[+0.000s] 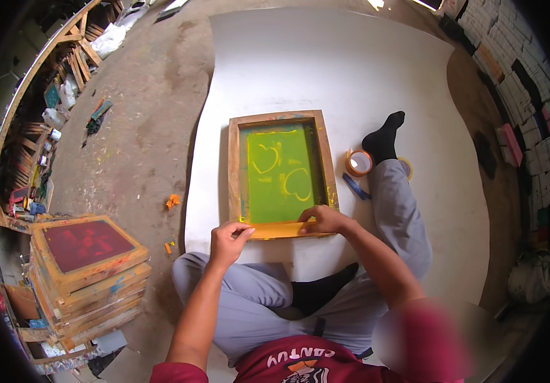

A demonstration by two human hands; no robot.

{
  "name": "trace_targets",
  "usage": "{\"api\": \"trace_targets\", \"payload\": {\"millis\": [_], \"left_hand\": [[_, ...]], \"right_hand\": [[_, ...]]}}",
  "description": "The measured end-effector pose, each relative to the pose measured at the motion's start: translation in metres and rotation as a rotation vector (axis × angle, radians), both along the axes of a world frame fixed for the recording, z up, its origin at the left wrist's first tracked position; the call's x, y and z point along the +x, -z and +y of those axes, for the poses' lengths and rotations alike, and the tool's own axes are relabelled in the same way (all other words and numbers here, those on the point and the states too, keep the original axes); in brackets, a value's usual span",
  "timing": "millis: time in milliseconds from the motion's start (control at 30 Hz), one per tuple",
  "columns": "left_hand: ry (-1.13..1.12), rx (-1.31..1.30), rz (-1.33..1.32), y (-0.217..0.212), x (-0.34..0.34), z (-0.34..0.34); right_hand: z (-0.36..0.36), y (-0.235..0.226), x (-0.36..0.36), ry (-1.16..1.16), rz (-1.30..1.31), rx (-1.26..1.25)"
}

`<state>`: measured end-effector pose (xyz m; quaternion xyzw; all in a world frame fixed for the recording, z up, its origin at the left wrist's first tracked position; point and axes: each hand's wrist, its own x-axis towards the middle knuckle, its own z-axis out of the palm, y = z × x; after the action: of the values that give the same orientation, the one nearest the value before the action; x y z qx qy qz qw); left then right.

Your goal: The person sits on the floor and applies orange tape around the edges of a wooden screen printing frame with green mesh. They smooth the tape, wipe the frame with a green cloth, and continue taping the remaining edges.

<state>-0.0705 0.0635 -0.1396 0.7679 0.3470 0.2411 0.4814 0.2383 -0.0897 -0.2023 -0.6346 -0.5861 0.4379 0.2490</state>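
A wide white sheet (351,70) covers the concrete floor (147,108), and the person sits on it with one leg stretched toward a roll of tape (359,162). To the person's left stands a stack of wooden screen frames (87,274), the top one with red mesh. In front of the knees lies the wooden screen frame (281,173), flat on the sheet, its green mesh (279,172) showing two heart outlines. Along its near edge runs a strip of orange tape (281,230). The left hand (228,239) pinches the strip's left end between thumb and fingertips, just at the frame's corner. The right hand (323,220) lies flat on the strip further along, fingers pressed together and pushing down. As a judgement, the tape could go on crooked or wrinkled if the left end is pulled off line while the right hand pins it, leaving a gap at the mesh edge; a hard tug could also shift the frame on the smooth sheet.
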Motion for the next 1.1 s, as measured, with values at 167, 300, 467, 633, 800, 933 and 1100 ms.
{"api": "trace_targets", "payload": {"millis": [167,300,467,633,800,933,1100], "left_hand": [[0.098,0.259,-0.016,-0.028,0.012,0.001],[-0.032,0.093,-0.048,-0.048,0.013,0.006],[-0.074,0.061,-0.074,-0.047,0.008,0.033],[-0.143,-0.122,-0.088,-0.017,0.001,0.047],[-0.202,-0.312,0.062,0.049,-0.002,0.056],[-0.225,-0.322,0.138,0.088,-0.001,0.055],[-0.230,-0.400,0.118,0.098,0.004,0.049]], "right_hand": [[-0.006,0.001,0.014,0.070,-0.097,-0.151],[-0.018,-0.022,0.018,0.234,0.029,0.027],[-0.023,-0.041,0.040,0.343,0.115,-0.080],[-0.024,-0.038,0.038,0.508,0.178,-0.063],[-0.032,0.002,0.040,0.705,0.204,-0.166],[-0.041,0.026,0.037,0.667,-0.153,0.059],[-0.048,0.057,0.044,0.695,0.196,-0.034]]}}
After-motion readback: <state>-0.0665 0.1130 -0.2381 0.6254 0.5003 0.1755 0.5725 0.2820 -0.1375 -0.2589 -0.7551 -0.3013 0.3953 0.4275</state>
